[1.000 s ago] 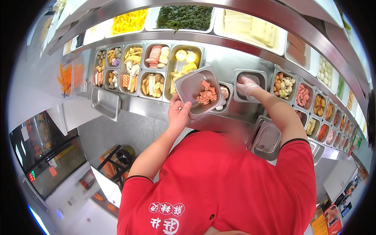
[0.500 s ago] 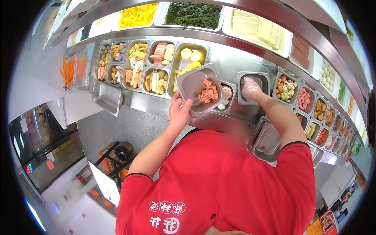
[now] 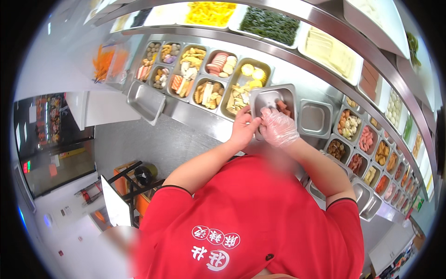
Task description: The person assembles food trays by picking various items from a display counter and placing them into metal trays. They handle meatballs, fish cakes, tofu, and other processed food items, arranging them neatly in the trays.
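Ahead of us a steel serving counter (image 3: 195, 118) carries rows of food trays, among them one of sliced sausage (image 3: 218, 64), one of corn pieces (image 3: 251, 74) and an empty square pan (image 3: 315, 119). On the shelf above we see yellow strips (image 3: 211, 11), dark greens (image 3: 269, 24) and pale sheets (image 3: 330, 51). Shredded carrot (image 3: 103, 61) lies far left.

gloved hand (image 3: 278, 126) hides pan's (image 3: 272, 100) contents, perhaps sausage

The person wore a red short-sleeved shirt (image 3: 260, 218) with dark trim at the sleeve hems and white printed characters on the chest. A thin, clear plastic glove covered the right hand (image 3: 278, 128); the left hand (image 3: 242, 130) was bare.
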`<action>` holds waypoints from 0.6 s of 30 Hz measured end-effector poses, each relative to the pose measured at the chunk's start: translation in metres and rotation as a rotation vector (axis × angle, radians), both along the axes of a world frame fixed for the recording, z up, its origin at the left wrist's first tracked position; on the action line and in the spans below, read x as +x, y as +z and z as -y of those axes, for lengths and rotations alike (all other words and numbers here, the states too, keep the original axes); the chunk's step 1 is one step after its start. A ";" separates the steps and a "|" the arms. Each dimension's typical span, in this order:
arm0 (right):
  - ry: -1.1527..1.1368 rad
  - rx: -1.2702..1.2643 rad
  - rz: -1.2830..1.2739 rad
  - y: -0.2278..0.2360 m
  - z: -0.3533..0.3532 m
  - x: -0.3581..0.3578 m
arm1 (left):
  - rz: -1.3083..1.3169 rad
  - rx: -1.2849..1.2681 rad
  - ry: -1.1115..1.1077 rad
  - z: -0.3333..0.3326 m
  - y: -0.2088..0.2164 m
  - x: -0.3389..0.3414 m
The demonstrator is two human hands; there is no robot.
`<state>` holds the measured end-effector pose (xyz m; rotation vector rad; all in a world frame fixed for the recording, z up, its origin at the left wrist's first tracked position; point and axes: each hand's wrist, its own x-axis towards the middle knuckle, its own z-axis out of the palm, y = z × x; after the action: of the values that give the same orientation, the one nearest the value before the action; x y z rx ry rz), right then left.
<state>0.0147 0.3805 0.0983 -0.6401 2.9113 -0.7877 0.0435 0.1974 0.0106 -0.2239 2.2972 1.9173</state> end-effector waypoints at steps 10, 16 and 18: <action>0.142 -0.027 -0.045 -0.077 -0.118 -0.059 | -0.179 0.013 0.060 -0.130 -0.074 -0.085; 0.193 0.055 -0.031 -0.124 -0.149 -0.080 | -0.241 0.094 0.091 -0.157 -0.107 -0.090; 0.188 0.072 -0.006 -0.123 -0.137 -0.073 | -0.213 0.089 0.111 -0.144 -0.106 -0.078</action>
<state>-0.0584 0.5178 -0.0244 -0.8939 2.8158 -0.6564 -0.0343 0.3412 -0.0958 -0.1456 2.3670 2.1904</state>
